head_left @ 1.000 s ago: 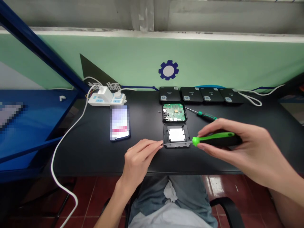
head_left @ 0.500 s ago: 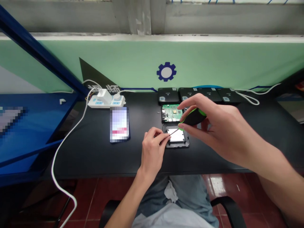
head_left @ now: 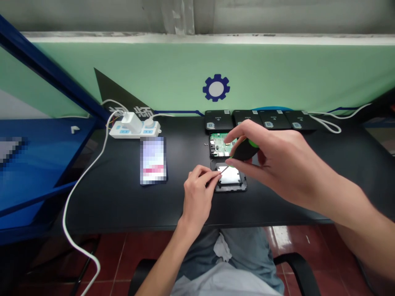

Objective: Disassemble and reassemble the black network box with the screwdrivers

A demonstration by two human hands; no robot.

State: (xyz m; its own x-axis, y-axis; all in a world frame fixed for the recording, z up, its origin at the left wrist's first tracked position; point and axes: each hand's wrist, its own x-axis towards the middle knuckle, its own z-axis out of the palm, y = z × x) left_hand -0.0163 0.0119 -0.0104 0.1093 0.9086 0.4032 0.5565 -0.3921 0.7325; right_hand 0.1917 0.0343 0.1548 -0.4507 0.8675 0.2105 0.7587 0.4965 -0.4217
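Right grip is wrapped firmly round a green-and-black screwdriver, shaft slanting down to the left grip, pinched shut at its tip, anything held there too small to tell! They're right over an open black casing on the surface, with a green circuit board just beyond.

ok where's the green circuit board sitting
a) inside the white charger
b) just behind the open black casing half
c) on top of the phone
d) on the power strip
b, the green circuit board lies on the black desk directly behind the open black casing half
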